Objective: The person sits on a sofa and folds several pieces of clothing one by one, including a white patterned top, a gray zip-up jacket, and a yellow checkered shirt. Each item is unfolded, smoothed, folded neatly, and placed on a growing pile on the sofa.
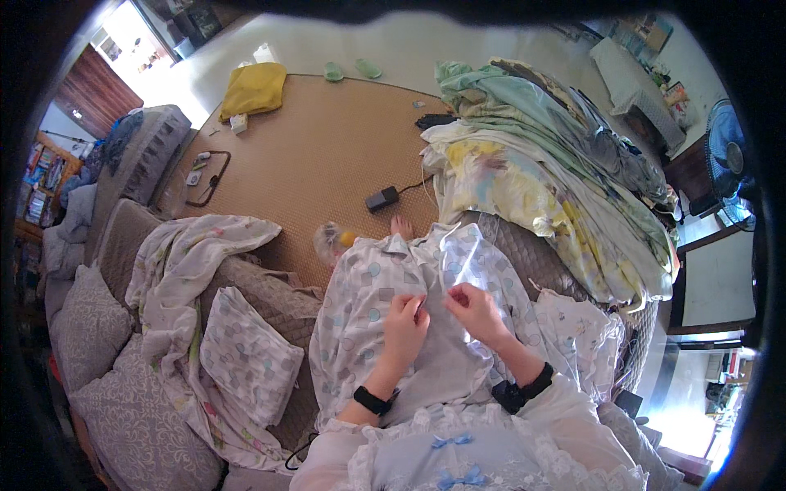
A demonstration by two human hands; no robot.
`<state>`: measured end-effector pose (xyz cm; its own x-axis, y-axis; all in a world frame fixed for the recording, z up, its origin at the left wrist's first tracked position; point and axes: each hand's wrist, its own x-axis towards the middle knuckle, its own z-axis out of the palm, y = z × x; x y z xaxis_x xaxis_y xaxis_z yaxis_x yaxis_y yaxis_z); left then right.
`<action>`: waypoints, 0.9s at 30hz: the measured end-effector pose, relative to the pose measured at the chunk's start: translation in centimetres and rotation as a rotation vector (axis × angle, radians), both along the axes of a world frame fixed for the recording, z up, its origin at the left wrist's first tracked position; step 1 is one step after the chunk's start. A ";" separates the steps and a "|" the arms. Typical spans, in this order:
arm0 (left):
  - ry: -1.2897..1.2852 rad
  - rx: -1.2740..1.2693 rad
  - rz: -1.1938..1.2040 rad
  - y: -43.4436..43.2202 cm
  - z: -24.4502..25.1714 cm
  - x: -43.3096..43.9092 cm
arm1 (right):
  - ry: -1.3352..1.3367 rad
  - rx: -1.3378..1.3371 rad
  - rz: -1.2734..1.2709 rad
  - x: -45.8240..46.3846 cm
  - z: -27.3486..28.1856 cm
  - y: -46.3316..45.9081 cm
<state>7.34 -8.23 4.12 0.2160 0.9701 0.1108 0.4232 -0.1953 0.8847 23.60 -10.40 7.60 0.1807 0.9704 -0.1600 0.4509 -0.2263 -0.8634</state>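
My left hand point(406, 319) is over my lap with its thumb and fingers drawn together. Close by on the right, my right hand point(478, 312) is curled in a similar pinch, a small gap between the two. Anything held in either pinch is too small to make out. Under both hands, a white cloth printed with grey squares and pale blue circles point(362, 288) spreads over my legs. A thin white cord point(451, 233) lies on its far part, above my right hand. Black bands circle both wrists.
To the left lie a folded matching cloth point(252, 356), a floral cloth point(178, 270) and patterned cushions point(141, 411). Ahead, a woven mat point(307, 141) bears a black adapter point(382, 199) and a yellow cloth point(253, 91). Heaped fabrics point(522, 166) and a fan point(731, 156) stand right.
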 end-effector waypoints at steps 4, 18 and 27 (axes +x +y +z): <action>0.087 0.165 -0.042 0.0 -1.5 0.1 | -0.295 0.033 0.114 -0.1 -0.8 -0.9; 0.109 -0.096 -0.053 0.9 -0.5 -0.1 | -0.092 -0.004 0.035 -1.1 1.0 0.7; -0.433 -0.604 -0.149 2.3 -0.4 -1.5 | -0.084 0.089 0.042 -2.3 -1.5 0.9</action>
